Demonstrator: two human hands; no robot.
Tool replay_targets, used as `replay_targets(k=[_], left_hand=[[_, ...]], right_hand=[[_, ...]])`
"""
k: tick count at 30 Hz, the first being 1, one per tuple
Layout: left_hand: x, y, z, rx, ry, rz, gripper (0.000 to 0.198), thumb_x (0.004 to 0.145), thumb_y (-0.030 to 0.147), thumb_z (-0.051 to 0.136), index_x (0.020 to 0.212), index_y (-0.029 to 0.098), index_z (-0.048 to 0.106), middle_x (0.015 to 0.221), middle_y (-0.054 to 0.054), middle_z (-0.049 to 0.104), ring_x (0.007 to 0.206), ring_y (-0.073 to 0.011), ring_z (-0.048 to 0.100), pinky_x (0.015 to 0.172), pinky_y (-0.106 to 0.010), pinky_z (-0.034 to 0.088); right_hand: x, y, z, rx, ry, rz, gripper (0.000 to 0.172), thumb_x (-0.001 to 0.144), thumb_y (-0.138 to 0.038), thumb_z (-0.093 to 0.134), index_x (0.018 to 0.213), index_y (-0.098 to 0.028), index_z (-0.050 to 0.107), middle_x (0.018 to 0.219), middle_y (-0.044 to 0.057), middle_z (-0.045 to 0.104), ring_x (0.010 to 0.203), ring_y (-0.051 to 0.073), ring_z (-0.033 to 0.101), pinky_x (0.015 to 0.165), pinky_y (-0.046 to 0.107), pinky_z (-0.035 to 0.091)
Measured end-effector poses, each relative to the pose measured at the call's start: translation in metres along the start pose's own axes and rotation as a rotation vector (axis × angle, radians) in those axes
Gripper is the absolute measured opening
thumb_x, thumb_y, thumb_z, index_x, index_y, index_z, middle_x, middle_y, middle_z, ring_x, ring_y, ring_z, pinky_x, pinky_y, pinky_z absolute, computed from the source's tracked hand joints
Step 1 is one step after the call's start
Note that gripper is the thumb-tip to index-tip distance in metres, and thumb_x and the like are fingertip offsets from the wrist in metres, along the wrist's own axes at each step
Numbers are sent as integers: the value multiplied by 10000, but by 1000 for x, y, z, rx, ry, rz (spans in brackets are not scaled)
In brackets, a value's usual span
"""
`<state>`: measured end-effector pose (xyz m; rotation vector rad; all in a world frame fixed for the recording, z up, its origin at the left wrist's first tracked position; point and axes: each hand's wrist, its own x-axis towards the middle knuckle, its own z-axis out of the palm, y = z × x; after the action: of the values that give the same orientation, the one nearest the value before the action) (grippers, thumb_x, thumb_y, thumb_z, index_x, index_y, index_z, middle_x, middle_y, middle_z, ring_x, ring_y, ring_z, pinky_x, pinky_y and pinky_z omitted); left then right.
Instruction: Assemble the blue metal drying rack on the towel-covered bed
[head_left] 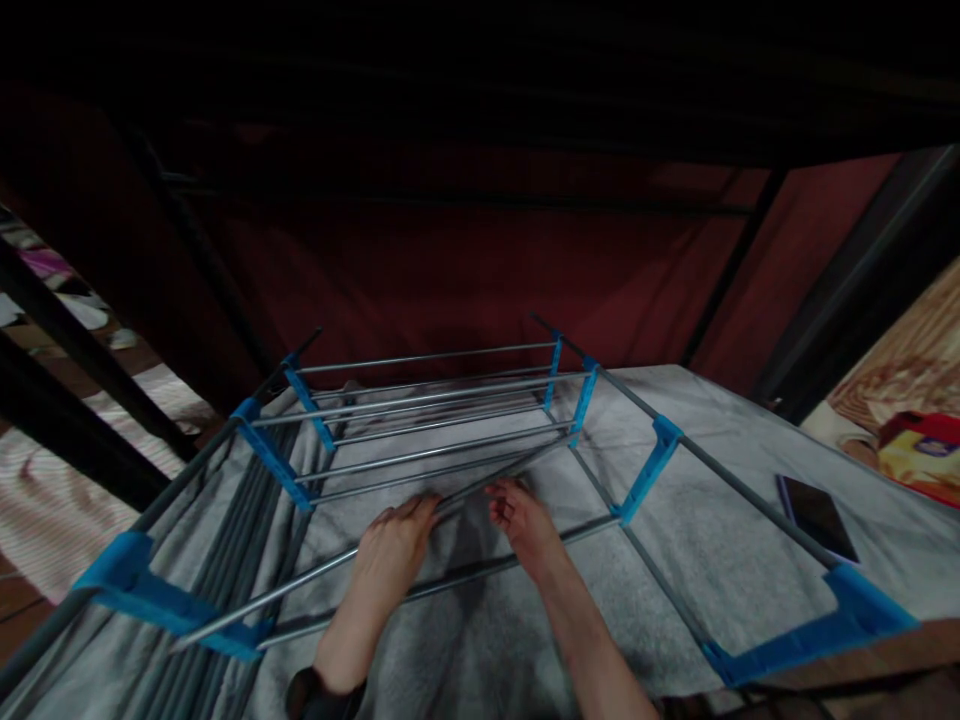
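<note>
A long grey metal rod (315, 572) slants across a rack frame, its near end resting over the blue plastic bracket (180, 612) at the lower left. My left hand (397, 545) is closed around this rod near its middle. Just to the right, my right hand (521, 515) has its fingers loosely curled and partly apart against the rod's lower side, not wrapped round it. Several parallel rods (435, 450) span the far part of the frame between pairs of blue brackets (274, 455). Another blue bracket (651, 468) stands on the right side.
Grey cloth (697, 540) lies under the frame. Several loose rods (225, 560) lie in a bundle on the left. A phone (817, 515) lies at right, near a red and yellow packet (922, 455). Dark bars surround the space, with a red panel (480, 270) behind.
</note>
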<state>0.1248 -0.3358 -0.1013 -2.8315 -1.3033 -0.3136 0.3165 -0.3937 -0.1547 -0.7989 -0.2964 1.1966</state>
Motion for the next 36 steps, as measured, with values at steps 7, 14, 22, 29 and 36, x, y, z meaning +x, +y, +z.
replay_targets(k=[7, 14, 22, 29, 36], left_hand=[[16, 0, 0, 76, 134, -59, 337, 969, 257, 385, 1226, 230, 600, 1063, -85, 690, 828, -215, 658, 773, -345, 461], [39, 22, 1, 86, 184, -44, 361, 928, 145, 415, 1209, 237, 621, 1007, -77, 684, 860, -224, 636, 804, -369, 429], [58, 8, 15, 40, 259, -20, 372, 925, 146, 415, 1212, 246, 629, 961, -59, 686, 822, -225, 627, 769, -360, 412], [67, -10, 20, 28, 313, -12, 437, 904, 132, 406, 1273, 250, 607, 995, -65, 674, 811, -226, 596, 768, -347, 403], [77, -26, 26, -11, 261, 58, 522, 852, 72, 393, 1296, 267, 588, 1024, -69, 671, 857, -212, 606, 781, -344, 392]], right_hand=[[25, -26, -13, -198, 215, -94, 318, 561, -282, 769, 842, -178, 664, 812, 71, 734, 616, 144, 624, 567, 260, 468], [55, -73, -43, -212, 435, -388, 315, 588, -288, 696, 894, -225, 657, 968, 22, 710, 792, 142, 629, 669, 256, 502], [65, -103, -93, -431, 560, -554, 466, 661, -377, 652, 1108, -249, 625, 1274, 36, 607, 1148, 212, 563, 929, 353, 482], [81, -108, -105, -555, 566, -541, 596, 670, -355, 592, 1255, -236, 584, 1387, 66, 538, 1210, 234, 533, 1041, 397, 403], [88, -107, -104, -638, 548, -546, 725, 687, -347, 586, 1402, -276, 484, 1374, 38, 556, 1220, 234, 530, 1037, 382, 392]])
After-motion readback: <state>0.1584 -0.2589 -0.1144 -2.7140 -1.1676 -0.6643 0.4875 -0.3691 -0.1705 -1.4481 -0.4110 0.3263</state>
